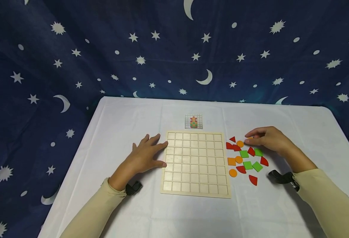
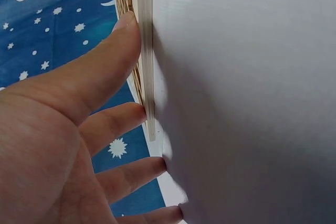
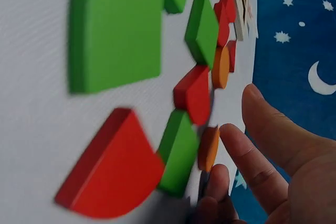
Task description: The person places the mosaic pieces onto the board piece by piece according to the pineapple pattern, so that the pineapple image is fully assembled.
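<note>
A pale wooden grid board (image 1: 194, 160) lies in the middle of the white table, its squares bare. My left hand (image 1: 141, 155) is spread at the board's left side, thumb and index fingertip right at its edge. In the left wrist view the left thumb (image 2: 113, 59) reaches the board's rim (image 2: 145, 40). My right hand (image 1: 268, 139) hovers low over the far end of the loose pieces. In the right wrist view its index fingertip is at an orange disc (image 3: 209, 149), with the thumb (image 3: 268, 119) held apart from it.
Right of the board lie red quarter-circle pieces (image 1: 253, 180), green squares (image 1: 247, 165), an orange square (image 1: 232, 161), more orange discs (image 1: 233, 173) and a small red triangle (image 1: 232, 139). Behind the board is a small pattern card (image 1: 193, 121). A starry blue cloth (image 1: 174, 69) hangs beyond the table.
</note>
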### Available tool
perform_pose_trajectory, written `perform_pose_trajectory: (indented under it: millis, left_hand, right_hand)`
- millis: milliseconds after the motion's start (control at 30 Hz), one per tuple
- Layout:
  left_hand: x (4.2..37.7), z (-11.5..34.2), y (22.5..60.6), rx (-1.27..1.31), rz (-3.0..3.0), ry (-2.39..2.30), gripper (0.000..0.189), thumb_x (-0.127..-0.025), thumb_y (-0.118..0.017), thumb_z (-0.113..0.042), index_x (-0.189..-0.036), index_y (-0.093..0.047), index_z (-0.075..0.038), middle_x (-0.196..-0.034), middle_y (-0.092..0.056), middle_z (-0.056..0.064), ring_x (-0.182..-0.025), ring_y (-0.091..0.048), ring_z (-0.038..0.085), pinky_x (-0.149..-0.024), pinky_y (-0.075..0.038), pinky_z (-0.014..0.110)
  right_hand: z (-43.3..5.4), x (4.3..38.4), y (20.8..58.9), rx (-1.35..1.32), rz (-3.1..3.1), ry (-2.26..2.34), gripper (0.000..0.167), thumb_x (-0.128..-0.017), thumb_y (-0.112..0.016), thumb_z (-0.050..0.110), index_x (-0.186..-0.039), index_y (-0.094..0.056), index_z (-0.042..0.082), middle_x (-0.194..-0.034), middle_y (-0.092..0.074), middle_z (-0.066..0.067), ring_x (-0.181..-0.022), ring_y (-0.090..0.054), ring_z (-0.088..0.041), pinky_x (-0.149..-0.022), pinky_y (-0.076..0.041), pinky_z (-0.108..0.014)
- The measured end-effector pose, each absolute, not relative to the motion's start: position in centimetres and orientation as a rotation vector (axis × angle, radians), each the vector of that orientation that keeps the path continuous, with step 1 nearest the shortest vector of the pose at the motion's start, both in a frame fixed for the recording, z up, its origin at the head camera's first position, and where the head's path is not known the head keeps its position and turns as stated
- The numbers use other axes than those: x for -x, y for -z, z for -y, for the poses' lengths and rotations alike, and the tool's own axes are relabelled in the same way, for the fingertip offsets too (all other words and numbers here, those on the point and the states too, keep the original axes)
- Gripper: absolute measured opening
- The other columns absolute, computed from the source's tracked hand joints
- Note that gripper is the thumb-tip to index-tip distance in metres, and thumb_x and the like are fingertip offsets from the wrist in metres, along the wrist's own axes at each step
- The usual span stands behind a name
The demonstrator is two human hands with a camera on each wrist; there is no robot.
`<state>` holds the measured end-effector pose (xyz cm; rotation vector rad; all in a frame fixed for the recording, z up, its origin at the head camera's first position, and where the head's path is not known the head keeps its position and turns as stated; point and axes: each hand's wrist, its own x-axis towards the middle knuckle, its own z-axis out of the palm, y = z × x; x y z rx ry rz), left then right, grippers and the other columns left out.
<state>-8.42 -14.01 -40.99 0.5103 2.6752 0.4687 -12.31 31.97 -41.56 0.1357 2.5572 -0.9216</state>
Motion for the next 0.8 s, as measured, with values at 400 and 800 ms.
perform_pose_trajectory:
  millis: [400,800]
  left_hand:
    - [8.5,14.1,41.1,-0.511,-2.678,-0.452,0.081,-0.083,-0.081,-0.051,-0.154,-0.048,-0.031,-0.169,-0.028,0.010,-0.155,-0.016,0.049,-0.103,-0.019,0.087]
    - [8.6,14.2,41.1,-0.504,-2.662,-0.443,0.081,-0.084,-0.080,-0.051,-0.155,-0.046,-0.031,-0.170,-0.025,0.008,-0.156,-0.013,0.048,-0.105,-0.018,0.086]
  right_hand:
    - [-29.3,13.1,41.3,-0.100,-2.577,0.891,0.054,-0.083,-0.082,0.050,-0.119,-0.075,0.010,-0.087,-0.056,-0.005,-0.094,-0.052,-0.026,-0.069,-0.042,-0.030]
    - [-28.0,13.6,41.5,-0.089,-2.621,0.823,0.042,-0.081,-0.086,0.040,-0.112,-0.078,0.012,-0.088,-0.060,-0.006,-0.092,-0.052,-0.026,-0.069,-0.042,-0.032]
